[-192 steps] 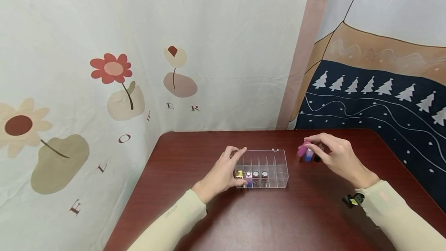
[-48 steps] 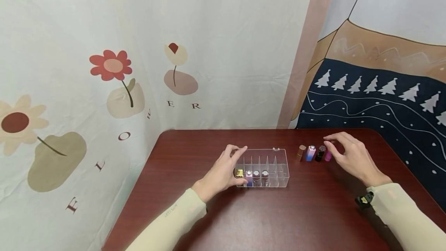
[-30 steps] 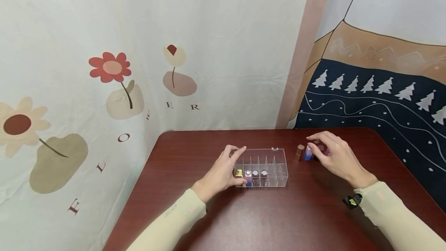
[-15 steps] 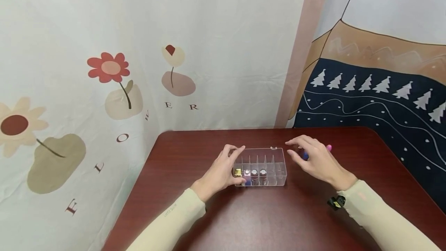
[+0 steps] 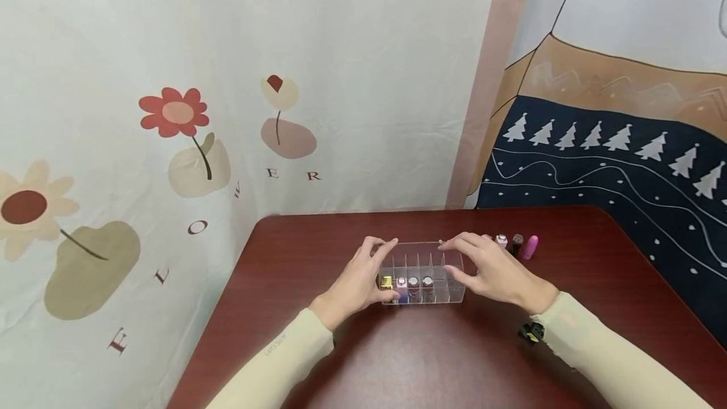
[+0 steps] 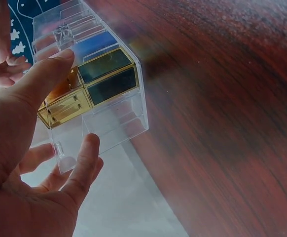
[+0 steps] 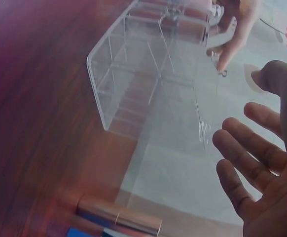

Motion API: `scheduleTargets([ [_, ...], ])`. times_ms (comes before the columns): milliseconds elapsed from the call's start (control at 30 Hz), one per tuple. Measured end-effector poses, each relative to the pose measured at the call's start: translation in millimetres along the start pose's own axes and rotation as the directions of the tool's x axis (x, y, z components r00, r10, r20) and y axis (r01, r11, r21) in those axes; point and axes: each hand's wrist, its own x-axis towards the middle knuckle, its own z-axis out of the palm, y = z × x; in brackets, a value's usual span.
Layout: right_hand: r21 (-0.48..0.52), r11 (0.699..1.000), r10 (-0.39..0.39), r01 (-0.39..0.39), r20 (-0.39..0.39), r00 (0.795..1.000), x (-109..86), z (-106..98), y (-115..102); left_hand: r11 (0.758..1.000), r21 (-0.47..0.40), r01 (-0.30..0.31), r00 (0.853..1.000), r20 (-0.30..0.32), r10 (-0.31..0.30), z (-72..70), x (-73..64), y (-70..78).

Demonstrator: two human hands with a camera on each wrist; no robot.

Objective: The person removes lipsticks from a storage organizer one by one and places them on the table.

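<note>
A clear divided box (image 5: 423,302) stands on the table, holding several lipsticks along its front row. My left hand (image 5: 358,275) grips its left end, thumb at the front and fingers behind. Beside that thumb is a gold-trimmed lipstick (image 6: 109,71), then a pink-and-blue lipstick (image 5: 402,293) and two dark ones with silvery tops (image 5: 421,283). My right hand (image 5: 500,272) is at the box's right end, fingers apart and holding nothing. In the right wrist view its fingertips are spread beside the box, whose compartments at this end hold no lipsticks.
Behind the right hand stands a row of lipsticks: copper (image 7: 119,216), pink-and-blue (image 5: 502,240), black (image 5: 516,244) and magenta (image 5: 531,247). The dark red table (image 5: 409,358) meets a printed curtain (image 5: 363,144) at the back.
The right hand, which earlier pinched the magenta lipstick, has left it standing at the right end of the row and moved left to the box. The left hand has kept its hold.
</note>
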Motion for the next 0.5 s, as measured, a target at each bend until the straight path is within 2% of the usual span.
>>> scheduleTargets([
  [500,0.026,0.999,-0.023,0.02,0.137,0.99,5.4,20.4,-14.2,1.0,-0.002,-0.002,1.0,-0.004,0.002,0.8,0.2,-2.5],
])
